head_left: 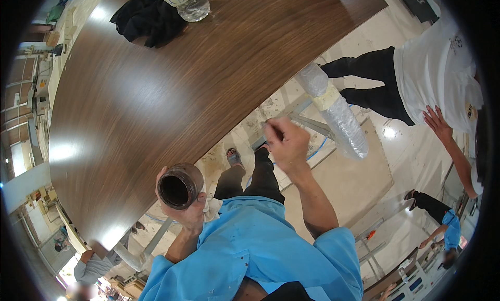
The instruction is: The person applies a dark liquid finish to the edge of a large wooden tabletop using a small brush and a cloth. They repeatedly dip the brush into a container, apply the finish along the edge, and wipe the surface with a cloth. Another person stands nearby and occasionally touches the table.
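Observation:
My left hand (183, 213) is wrapped round a jar (194, 177) with a dark, stained rim and a dark inside. Its open mouth faces up toward me, close to the near edge of the brown wood-grain tabletop (172, 100). A crumpled white cloth or tissue (212, 207) shows beside the fingers of that hand. Off the tabletop's edge, to the right of the jar, my right hand (290, 145) is raised with its fingers curled together. Something dark may sit at its fingertips, but it is too small and blurred to name.
A black cloth (146, 17) and a clear plastic bottle (194, 8) rest at the tabletop's far side. A plastic-wrapped roll (338, 118) stands by its right edge. A person in a white shirt (435, 74) is at the right; others are farther off.

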Available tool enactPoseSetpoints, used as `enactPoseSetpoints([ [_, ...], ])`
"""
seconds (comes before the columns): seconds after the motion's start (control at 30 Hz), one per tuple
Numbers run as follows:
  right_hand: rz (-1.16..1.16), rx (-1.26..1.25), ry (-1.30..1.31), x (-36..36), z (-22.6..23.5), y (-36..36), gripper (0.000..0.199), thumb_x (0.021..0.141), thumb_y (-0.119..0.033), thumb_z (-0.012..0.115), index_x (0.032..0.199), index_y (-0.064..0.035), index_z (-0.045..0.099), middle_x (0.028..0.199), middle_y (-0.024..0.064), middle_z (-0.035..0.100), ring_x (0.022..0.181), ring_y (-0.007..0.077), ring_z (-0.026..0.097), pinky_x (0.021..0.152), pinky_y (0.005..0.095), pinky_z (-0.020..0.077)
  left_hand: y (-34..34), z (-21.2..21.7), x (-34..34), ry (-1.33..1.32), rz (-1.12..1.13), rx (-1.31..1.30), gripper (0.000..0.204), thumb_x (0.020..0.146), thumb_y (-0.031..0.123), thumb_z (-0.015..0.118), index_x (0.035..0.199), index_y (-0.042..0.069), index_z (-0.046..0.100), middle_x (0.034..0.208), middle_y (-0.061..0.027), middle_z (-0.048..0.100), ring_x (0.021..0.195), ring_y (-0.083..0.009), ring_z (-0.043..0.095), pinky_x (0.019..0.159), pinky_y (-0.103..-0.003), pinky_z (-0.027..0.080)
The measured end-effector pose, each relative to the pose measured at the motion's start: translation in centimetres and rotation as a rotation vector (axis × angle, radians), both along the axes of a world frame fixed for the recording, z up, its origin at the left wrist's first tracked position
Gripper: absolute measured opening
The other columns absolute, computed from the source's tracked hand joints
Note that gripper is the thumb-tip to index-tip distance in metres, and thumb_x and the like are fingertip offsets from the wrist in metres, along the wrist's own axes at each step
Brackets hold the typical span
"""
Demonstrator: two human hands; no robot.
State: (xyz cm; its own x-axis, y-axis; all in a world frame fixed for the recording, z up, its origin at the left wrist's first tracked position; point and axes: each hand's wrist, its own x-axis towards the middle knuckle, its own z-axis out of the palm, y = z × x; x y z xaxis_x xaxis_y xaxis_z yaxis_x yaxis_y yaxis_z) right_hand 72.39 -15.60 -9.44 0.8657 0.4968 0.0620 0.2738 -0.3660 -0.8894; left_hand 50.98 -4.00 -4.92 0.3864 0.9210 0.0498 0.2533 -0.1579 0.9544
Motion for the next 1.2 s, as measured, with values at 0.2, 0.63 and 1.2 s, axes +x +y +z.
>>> enactPoseSetpoints([
  [0.2,0.183,0.029,-0.018,-1.9,0.1,-0.2,0.008,0.082,-0.01,0.07,0.085,-0.0048,0.066,0.071,0.0115,0.065,0.057,0.0261,0.062,0.053,0.035,0.0475,-0.1,0.3,0.4,-0.002,-0.001,0.012,0.097,0.063,0.048,0.088,0.133,-0.004,0.044,0.132,-0.0141,0.048,0.117,-0.0251,0.052,0.098,-0.037,0.043],
  [0.63,-0.075,-0.108,-0.155,4.8,1.7,-1.7,0.008,0.088,-0.016,0.065,0.088,-0.0077,0.066,0.073,0.013,0.066,0.065,0.0322,0.065,0.058,0.0393,0.0486,-0.4,0.8,0.9,-0.013,0.004,0.064,0.097,0.064,0.047,0.088,0.133,-0.005,0.045,0.129,-0.0139,0.051,0.115,-0.0249,0.054,0.097,-0.036,0.044],
  [1.2,-0.153,-0.158,-0.199,5.5,1.7,-5.4,0.009,0.085,-0.012,0.069,0.087,-0.0041,0.068,0.069,0.0118,0.065,0.059,0.0235,0.062,0.056,0.0341,0.0469,-5.1,0.2,1.5,-0.07,-0.046,0.014,0.095,0.064,0.038,0.089,0.135,-0.005,0.042,0.129,-0.0134,0.05,0.116,-0.0229,0.053,0.097,-0.035,0.045],
])
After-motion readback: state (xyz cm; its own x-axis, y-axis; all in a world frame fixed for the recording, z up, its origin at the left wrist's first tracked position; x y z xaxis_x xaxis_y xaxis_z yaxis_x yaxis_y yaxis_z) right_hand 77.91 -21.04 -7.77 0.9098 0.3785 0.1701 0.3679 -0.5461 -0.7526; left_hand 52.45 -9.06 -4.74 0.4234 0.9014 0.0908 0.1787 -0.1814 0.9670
